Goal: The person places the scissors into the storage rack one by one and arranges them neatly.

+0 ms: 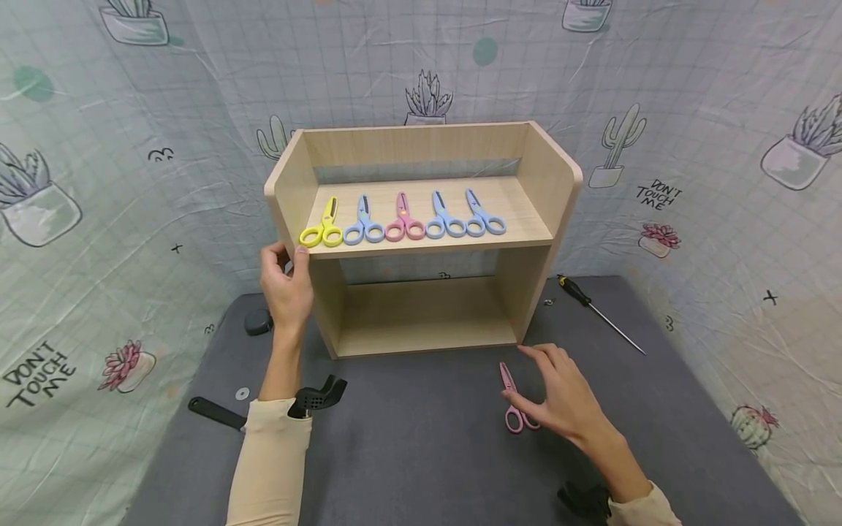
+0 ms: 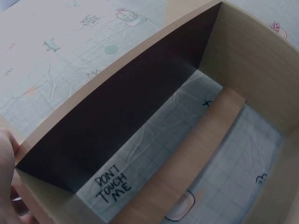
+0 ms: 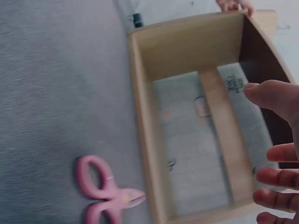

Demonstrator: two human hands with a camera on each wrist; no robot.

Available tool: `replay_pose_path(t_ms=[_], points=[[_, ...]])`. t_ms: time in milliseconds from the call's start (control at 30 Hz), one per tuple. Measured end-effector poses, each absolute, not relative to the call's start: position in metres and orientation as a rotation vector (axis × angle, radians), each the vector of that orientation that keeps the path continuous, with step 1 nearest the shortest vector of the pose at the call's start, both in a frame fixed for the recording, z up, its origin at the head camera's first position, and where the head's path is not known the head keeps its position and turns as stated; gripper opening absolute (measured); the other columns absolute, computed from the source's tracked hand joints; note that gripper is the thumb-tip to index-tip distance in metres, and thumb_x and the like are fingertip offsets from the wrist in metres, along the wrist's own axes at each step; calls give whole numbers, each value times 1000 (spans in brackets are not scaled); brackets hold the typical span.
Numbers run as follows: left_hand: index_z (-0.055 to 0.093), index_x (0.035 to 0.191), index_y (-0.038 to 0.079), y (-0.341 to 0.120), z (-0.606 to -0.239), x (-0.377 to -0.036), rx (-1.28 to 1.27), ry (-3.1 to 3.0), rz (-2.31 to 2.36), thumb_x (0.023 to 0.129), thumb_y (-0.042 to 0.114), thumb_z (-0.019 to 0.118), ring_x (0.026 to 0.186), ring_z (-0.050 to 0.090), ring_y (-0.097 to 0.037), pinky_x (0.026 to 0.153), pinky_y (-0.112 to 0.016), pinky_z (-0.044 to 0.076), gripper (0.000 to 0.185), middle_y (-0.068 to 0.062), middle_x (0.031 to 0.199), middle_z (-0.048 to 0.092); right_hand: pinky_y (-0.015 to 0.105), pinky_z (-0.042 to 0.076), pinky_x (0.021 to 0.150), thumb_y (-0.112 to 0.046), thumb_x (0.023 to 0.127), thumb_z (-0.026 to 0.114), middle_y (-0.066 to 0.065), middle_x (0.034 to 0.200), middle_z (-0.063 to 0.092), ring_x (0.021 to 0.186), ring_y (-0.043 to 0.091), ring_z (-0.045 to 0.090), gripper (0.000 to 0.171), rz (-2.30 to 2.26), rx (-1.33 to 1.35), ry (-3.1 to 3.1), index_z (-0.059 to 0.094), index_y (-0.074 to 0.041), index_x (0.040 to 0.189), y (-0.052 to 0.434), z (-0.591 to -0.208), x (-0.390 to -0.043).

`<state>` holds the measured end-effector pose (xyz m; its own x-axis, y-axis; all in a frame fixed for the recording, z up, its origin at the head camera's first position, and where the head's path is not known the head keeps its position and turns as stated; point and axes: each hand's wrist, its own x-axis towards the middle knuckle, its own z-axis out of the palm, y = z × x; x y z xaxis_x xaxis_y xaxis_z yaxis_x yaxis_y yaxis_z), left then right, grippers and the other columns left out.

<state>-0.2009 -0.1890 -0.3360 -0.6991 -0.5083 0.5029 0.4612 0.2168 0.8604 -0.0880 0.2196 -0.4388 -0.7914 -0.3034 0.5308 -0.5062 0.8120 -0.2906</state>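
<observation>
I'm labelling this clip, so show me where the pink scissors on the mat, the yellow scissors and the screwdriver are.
pink scissors on the mat (image 1: 509, 387): head view, on the blades just past the pivot.
yellow scissors (image 1: 324, 228): head view, on the handle loops, upper shelf.
screwdriver (image 1: 575, 290): head view, on the black handle.

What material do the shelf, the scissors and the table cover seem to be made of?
Shelf: probably laminated board, pale wood grain, matte, thin flat panels.
Scissors on the shelf and pink scissors near the right hand: handles look like smooth coloured plastic; blades are too small to judge.
Table cover: grey, seemingly felt or cloth, dull and slightly fuzzy in the right wrist view.
</observation>
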Motion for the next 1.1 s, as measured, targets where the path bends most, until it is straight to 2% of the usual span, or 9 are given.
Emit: replay_pose_path(t_ms=[367, 700, 933, 1100], points=[[55, 117, -3, -189, -335, -201, 57, -1722, -1603, 96, 15, 59, 97, 59, -10, 82, -19, 49, 28, 6, 99, 56, 49, 51, 83, -48, 68, 87, 8, 109, 62, 100, 28, 60, 77, 569, 558, -2594, 63, -5, 127, 229, -475, -83], [52, 122, -7, -189, -336, -199, 45, -1760, -1563, 98, 18, 56, 99, 59, -9, 81, -19, 48, 36, 8, 101, 54, 50, 51, 86, -53, 71, 84, 8, 109, 62, 102, 28, 60, 76, 579, 456, -2727, 63, -4, 126, 232, -496, -77], [52, 123, -7, -188, -336, -197, 32, -1768, -1565, 98, 20, 56, 101, 59, -10, 83, -20, 48, 37, 7, 104, 55, 45, 50, 78, -64, 69, 81, 8, 106, 59, 92, 23, 57, 83, 539, 388, -2830, 65, -3, 123, 229, -507, -73], [52, 123, -7, -188, -336, -198, 38, -1769, -1559, 98, 20, 57, 101, 59, -9, 83, -20, 48, 37, 5, 106, 56, 39, 46, 71, -67, 65, 81, 6, 100, 58, 83, 17, 52, 81, 503, 382, -2873, 69, -4, 114, 227, -511, -72]])
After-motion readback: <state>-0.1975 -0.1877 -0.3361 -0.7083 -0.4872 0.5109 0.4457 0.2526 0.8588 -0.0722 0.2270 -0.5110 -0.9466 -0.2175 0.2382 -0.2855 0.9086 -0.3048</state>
